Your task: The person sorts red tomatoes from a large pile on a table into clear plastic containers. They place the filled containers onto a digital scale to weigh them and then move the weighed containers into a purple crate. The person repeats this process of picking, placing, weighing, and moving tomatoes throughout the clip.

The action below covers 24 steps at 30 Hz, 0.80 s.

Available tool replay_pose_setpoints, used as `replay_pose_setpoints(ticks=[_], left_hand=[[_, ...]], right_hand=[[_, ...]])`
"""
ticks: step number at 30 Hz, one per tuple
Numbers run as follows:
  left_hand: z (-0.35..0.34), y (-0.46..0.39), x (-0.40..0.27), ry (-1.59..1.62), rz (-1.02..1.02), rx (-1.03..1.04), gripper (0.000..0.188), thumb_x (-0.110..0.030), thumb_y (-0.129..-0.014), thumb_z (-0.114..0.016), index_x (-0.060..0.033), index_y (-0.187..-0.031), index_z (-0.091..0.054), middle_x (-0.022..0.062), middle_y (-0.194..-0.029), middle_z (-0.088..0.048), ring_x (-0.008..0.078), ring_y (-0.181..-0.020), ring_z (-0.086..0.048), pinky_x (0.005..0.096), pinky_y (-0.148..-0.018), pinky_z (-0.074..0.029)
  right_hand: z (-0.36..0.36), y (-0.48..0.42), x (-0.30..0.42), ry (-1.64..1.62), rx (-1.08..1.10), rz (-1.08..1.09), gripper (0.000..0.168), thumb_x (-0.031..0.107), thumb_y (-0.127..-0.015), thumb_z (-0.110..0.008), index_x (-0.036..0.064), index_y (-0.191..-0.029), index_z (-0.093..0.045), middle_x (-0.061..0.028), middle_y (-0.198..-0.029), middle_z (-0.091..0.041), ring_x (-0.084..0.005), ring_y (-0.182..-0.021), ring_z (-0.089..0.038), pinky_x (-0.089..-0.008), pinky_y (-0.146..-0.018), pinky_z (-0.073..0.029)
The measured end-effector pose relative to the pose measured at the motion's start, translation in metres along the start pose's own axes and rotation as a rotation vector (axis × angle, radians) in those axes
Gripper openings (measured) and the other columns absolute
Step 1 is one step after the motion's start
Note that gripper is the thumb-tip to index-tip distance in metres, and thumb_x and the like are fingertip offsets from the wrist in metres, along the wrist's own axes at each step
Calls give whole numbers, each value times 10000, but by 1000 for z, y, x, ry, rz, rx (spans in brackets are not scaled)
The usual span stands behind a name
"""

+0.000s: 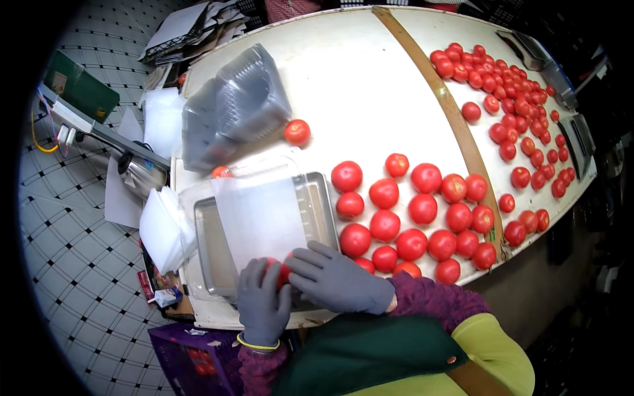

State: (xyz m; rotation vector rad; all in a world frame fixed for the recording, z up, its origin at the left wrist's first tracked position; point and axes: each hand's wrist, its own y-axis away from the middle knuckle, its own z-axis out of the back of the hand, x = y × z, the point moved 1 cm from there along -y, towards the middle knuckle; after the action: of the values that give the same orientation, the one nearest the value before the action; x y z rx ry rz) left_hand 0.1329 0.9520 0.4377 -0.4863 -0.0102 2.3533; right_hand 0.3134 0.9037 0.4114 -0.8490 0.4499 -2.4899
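Both my hands wear grey gloves and meet at the near end of a clear plastic tray (306,198). My left hand (262,299) curls over a red tomato (270,262). Beside it, my right hand (337,279) has its fingers over another tomato (286,271). The gloves hide much of both fruits. A white paper sheet (260,213) lies in the tray, reaching under the tomatoes. The tray sits over a metal-rimmed pan (205,247), probably a weighing scale. Just right of it, several loose tomatoes (385,225) rest on the white table (342,104).
Stacked clear plastic trays (252,94) stand at the back left, a single tomato (297,132) beside them. White sheets (166,230) pile at the left edge. A brown strip (438,86) crosses the table; more tomatoes (520,106) lie beyond. Below is a purple crate (171,346).
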Motion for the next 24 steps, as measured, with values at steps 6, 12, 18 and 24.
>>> replay_pose_setpoints(ticks=[6,12,18,24], left_hand=[[1,-30,29,-32,-53,283,497,-185,-749,-670,17,-1179,-525,188,-1175,-531,379,-1096,-517,451,-896,-454],[13,-39,33,152,-13,442,550,-144,-727,-707,33,-1198,-486,215,-1157,-517,396,-1091,-518,433,-897,-458],[63,-60,49,301,-73,314,421,-159,-777,-687,10,-1135,-543,183,-1057,-589,371,-957,-587,411,-807,-498],[54,-199,167,268,155,69,391,-143,-769,-699,-44,-1136,-606,154,-1108,-637,305,-974,-633,356,-814,-507]], right_hand=[[-7,-41,-17,129,438,-106,538,329,-774,-645,-24,-1159,-516,-136,-863,-549,-272,-876,-564,-515,-1041,-334],[6,-49,-35,-165,269,87,483,252,-747,-688,3,-1120,-508,-184,-1064,-532,-307,-979,-547,-444,-975,-405],[46,-101,-130,-159,-151,-192,350,244,-823,-661,33,-1085,-566,-137,-1083,-602,-317,-987,-583,-393,-860,-477],[-50,-110,-284,261,-228,-694,716,407,-671,-760,-38,-1170,-507,-200,-1060,-592,-362,-951,-596,-445,-791,-496]])
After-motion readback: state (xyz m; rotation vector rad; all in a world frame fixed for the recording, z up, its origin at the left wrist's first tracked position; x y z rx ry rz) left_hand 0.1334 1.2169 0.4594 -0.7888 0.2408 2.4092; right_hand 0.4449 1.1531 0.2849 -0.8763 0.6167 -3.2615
